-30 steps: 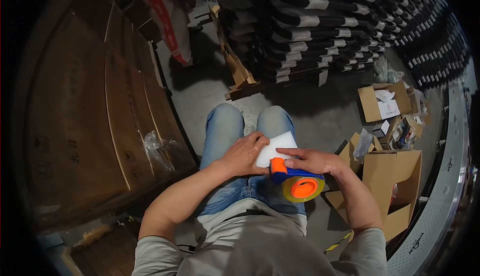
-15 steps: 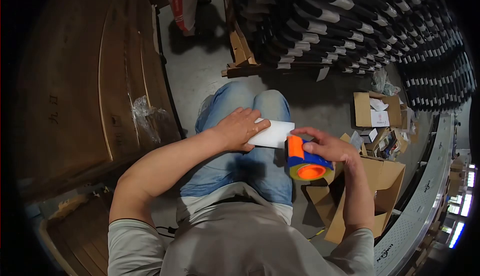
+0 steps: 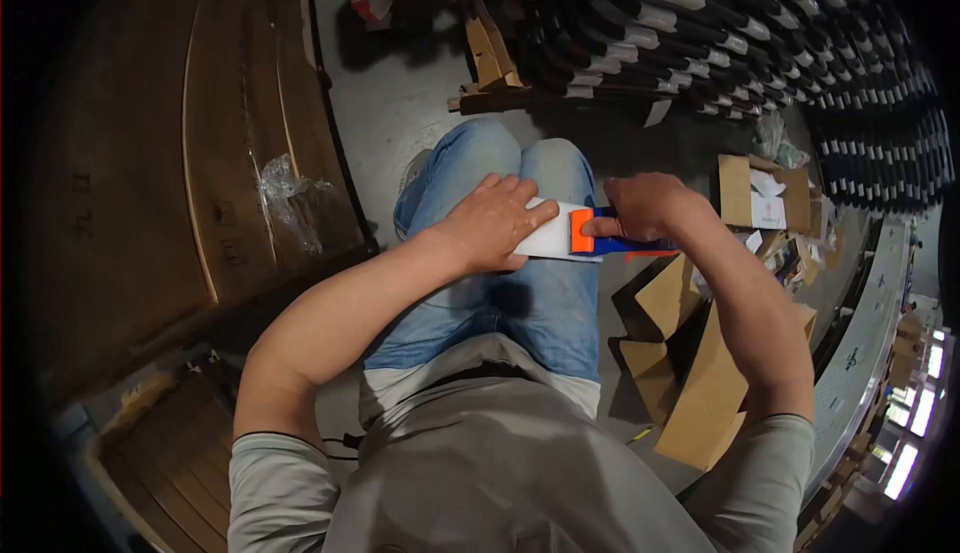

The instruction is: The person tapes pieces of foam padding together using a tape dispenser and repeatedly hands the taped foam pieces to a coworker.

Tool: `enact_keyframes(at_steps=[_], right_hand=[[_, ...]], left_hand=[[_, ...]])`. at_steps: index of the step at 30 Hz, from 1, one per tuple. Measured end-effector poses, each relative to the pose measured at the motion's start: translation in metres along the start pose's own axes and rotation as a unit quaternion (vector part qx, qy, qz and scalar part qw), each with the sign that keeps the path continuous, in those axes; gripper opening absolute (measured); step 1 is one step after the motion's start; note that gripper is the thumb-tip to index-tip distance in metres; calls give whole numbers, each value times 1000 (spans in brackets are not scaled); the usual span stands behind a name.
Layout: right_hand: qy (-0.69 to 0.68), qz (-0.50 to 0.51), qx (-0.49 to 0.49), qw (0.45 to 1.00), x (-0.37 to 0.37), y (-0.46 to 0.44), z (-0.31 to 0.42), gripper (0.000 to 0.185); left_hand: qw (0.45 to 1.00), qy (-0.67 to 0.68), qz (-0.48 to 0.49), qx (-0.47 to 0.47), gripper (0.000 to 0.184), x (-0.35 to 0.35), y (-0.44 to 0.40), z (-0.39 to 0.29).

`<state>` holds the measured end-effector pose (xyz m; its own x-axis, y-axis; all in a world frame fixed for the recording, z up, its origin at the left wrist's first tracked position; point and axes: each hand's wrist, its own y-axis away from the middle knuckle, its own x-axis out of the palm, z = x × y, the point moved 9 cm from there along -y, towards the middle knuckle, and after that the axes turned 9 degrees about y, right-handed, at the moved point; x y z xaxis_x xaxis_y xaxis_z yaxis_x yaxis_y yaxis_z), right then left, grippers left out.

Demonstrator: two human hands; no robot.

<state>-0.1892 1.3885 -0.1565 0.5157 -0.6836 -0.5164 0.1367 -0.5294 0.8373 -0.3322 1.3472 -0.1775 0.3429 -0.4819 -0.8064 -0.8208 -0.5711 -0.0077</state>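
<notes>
Pressing down on a white block [image 3: 545, 215], the grip of the person's left hand [image 3: 495, 218] clasps its left part, with fingers spread over the top and the thumb at the side nearer the body. The grip of the right hand [image 3: 648, 208] is closed around a blue and orange tape dispenser [image 3: 583, 232], thumb on the orange part, which meets the block's right end. The white block lies across the person's thighs, on blue jeans [image 3: 556, 303]. Closer to the camera is a grey apron [image 3: 490, 453] over a short-sleeved top. To the right, a cardboard box with open flaps [image 3: 700, 408] sits on the grey floor [image 3: 375, 103]; beyond it is a smaller open carton [image 3: 737, 193] holding white paper. At the far right runs a perforated metal rail [image 3: 855, 353]. On the left stand large brown cartons [image 3: 150, 163], with crumpled clear film [image 3: 290, 203] beside one. Ahead rise stacked black curved parts [image 3: 640, 23] with pale wrappings.
</notes>
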Motion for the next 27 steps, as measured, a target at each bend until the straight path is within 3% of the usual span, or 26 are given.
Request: enact_keyframes(at_steps=[3, 7, 9, 11, 14, 15, 17, 20, 22, 27], right_hand=[[69, 34, 15, 997, -21, -2, 22, 65], [89, -14, -27, 996, -37, -11, 50, 59], [104, -23, -46, 993, -33, -19, 49, 57], [48, 27, 8, 998, -14, -32, 29, 64], [-86, -30, -61, 994, 7, -4, -9, 81], [-76, -28, -61, 995, 31, -6, -22, 81], [-283, -68, -109, 950, 65, -17, -35, 79], [-284, -145, -150, 936, 63, -9, -33, 78], [-288, -144, -149, 935, 65, -8, -35, 78], [-287, -151, -144, 935, 62, -4, -38, 77]], left_hand=[[1000, -3, -28, 1, 68, -2, -3, -3], [994, 30, -102, 7, 73, 0, -3, -7], [995, 21, -95, 13, 72, 3, -2, -11], [995, 13, -103, 8, 71, 2, 0, -8], [990, 45, -130, 30, 67, 2, 5, -1], [990, 60, -126, 31, 66, 5, 4, -1], [988, 77, -132, 30, 66, 6, 3, -2], [993, 60, -105, 10, 63, 12, 1, -5], [993, 29, -101, 61, 64, 12, -2, -14], [995, 17, -76, 64, 63, 9, -7, -19]])
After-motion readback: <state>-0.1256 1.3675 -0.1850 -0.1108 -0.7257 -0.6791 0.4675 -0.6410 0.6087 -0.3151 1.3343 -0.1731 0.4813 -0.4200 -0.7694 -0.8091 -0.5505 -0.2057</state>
